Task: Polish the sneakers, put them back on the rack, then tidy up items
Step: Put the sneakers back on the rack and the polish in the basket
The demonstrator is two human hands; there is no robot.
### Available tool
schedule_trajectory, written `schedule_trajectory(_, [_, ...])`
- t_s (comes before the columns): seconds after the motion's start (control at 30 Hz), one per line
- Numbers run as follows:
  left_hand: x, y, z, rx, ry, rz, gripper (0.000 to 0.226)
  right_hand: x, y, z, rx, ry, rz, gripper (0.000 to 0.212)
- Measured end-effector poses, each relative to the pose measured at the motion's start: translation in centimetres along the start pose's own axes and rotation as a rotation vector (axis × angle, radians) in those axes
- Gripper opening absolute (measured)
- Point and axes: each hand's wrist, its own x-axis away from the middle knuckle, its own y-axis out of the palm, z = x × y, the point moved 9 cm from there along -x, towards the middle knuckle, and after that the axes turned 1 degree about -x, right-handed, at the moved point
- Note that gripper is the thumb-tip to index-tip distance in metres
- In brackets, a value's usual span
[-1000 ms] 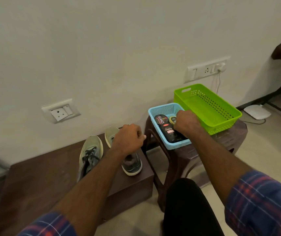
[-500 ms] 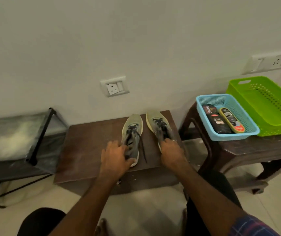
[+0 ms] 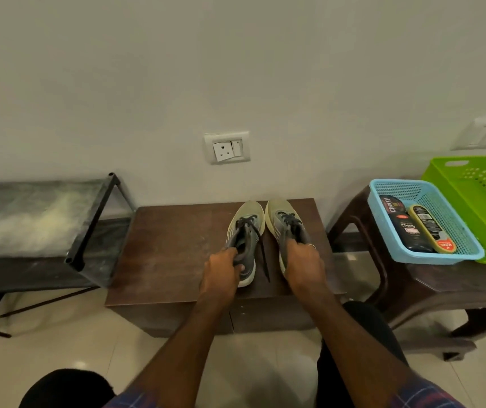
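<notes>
Two sneakers sit side by side, toes to the wall, on the brown cabinet at centre frame. The left hand grips the heel collar of the left sneaker, fingers curled into its opening; a loose lace trails toward six o'clock between the pair. The right hand clamps round the heel of the right sneaker, fingers wrapped over the collar, a ring showing. Both soles look to be resting on the cabinet top. Out at three o'clock, a blue basket on a brown stool holds a black polish bottle and a brush, touching. Just beyond, the green basket. At nine o'clock, the black-framed rack. At twelve, a wall socket.
</notes>
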Motion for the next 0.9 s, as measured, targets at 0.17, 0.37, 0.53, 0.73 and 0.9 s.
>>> schedule_trajectory(0.17, [1.8, -6.5, -1.4, 0.072, 0.072, 0.194, 0.022, 1.9, -1.7, -4.9, -0.069, -0.057, 0.034, 0.026])
schedule_trajectory(0.37, [6.0, -17.9, -4.0, 0.089, 0.187, 0.474, 0.023, 4.0, -6.9, -16.1, -0.171, -0.259, 0.190, 0.010])
schedule_trajectory(0.53, [9.0, -27.8, -9.6, 0.045, 0.139, 0.633, 0.018, 5.4, -9.7, -28.1, -0.175, -0.461, 0.162, 0.013])
schedule_trajectory(0.73, [10.4, -36.4, -19.0, -0.023, -0.042, 0.723, 0.017, 7.3, -9.2, -40.8, -0.137, -0.623, 0.098, 0.016])
schedule_trajectory(0.9, [7.9, -38.8, -25.1, 0.005, -0.184, 0.687, 0.012, 7.5, -6.5, -48.7, -0.023, -0.718, 0.090, 0.017])
